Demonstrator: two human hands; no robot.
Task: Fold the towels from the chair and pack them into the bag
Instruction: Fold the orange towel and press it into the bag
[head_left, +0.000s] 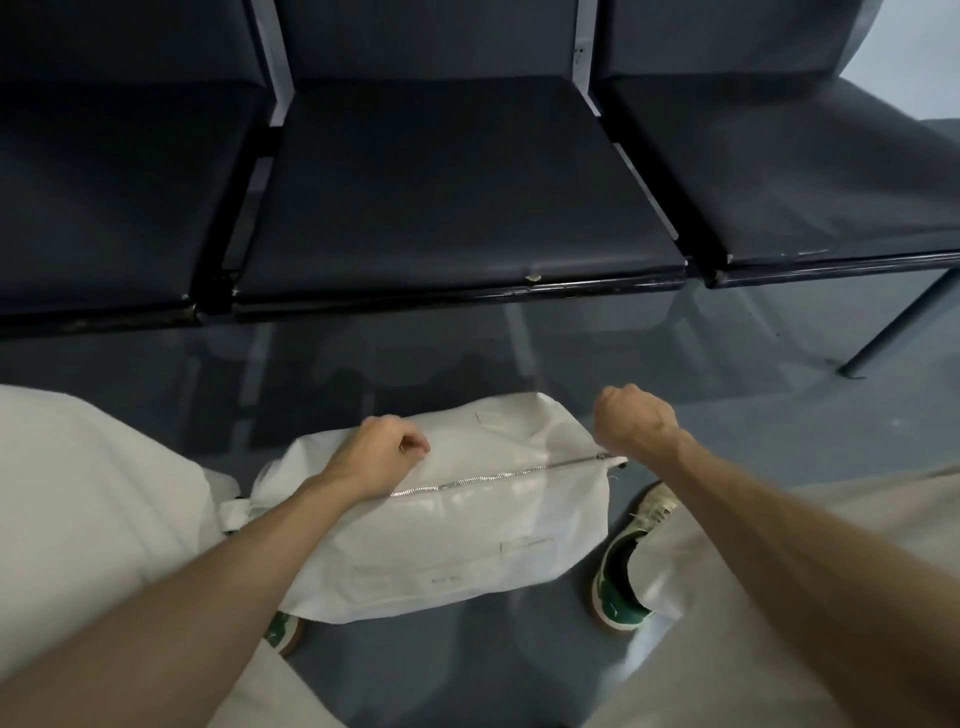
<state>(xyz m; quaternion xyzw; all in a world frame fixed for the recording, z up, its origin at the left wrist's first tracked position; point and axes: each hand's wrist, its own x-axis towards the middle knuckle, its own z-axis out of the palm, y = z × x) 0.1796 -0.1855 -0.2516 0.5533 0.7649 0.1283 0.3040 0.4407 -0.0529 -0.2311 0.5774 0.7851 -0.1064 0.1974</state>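
Observation:
A white bag (447, 545) lies on the grey floor between my feet, its silver zipper (493, 475) running shut along the top. My left hand (374, 452) rests on the bag's left top, fingers curled and pinching the fabric beside the zipper. My right hand (631, 418) is curled into a fist at the zipper's right end, just above the slider (605, 457); whether it holds the pull is hidden. No towel shows on the dark chair seat (457, 182) ahead.
Three dark padded seats form a row, the left seat (104, 197) and right seat (805, 171) flanking the middle one. A metal leg (904, 322) slants to the floor at right. My green-and-white shoes (623, 577) flank the bag.

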